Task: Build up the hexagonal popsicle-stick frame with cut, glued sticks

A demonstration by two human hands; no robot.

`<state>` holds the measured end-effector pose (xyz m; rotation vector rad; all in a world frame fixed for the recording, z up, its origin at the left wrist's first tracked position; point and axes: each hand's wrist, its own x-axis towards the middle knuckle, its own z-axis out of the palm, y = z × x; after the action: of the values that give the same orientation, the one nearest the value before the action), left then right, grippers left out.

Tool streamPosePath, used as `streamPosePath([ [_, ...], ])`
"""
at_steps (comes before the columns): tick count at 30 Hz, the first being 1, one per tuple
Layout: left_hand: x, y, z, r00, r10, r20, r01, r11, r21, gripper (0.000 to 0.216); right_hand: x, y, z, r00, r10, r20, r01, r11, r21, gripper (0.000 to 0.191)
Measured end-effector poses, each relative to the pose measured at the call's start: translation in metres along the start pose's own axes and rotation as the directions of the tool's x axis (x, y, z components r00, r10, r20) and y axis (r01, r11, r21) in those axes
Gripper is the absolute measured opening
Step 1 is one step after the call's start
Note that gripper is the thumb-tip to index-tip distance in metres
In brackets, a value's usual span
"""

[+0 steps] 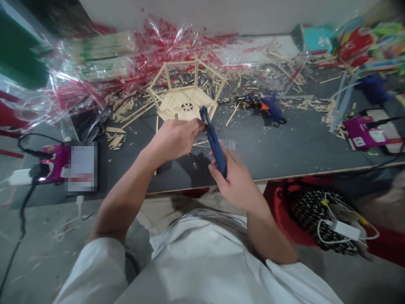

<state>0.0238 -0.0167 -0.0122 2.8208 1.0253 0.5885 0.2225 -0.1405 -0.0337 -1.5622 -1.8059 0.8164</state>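
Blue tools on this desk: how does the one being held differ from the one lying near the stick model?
The held blue tool is gripped in the right hand, tip at the left hand; the glue gun lies untouched on the table. The held blue tool looks slim and plain; the glue gun shows an orange part. Both are dark blue.

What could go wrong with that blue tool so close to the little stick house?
The left hand pinches right at the tip of the blue tool held by the right hand, so its fingers might get nipped. The stick house stands just behind both hands, so a slip could knock it.
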Motion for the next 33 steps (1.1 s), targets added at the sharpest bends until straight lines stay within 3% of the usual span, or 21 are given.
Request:
streamPosePath([
  [7, 0.000, 0.003, -0.005, 1.000, -0.007, 0.016, 0.007, 1.000, -0.023, 0.030, -0.001, 0.002, -0.004, 0.998, -0.058, 0.023, 0.058, 0.998, -0.037, 0.050],
  [13, 0.001, 0.003, -0.003, 1.000, 0.001, 0.019, -0.001, 1.000, -0.014, 0.030, 0.000, 0.000, -0.002, 0.998, -0.045, 0.036, 0.048, 0.996, -0.073, 0.063],
  [20, 0.002, 0.004, -0.002, 1.000, 0.010, -0.003, -0.010, 0.999, -0.035, 0.029, -0.002, 0.001, 0.001, 0.999, -0.045, 0.000, 0.044, 0.997, -0.062, 0.062],
  [26, 0.001, 0.003, 0.000, 1.000, -0.008, 0.011, 0.008, 1.000, -0.005, 0.027, 0.002, 0.006, 0.001, 0.996, -0.079, -0.038, 0.078, 0.997, -0.028, 0.046],
  [33, 0.000, 0.004, 0.004, 0.999, 0.016, -0.045, -0.017, 0.999, -0.031, 0.022, 0.000, 0.007, 0.013, 0.990, 0.000, -0.144, 0.004, 1.000, 0.027, 0.050],
])
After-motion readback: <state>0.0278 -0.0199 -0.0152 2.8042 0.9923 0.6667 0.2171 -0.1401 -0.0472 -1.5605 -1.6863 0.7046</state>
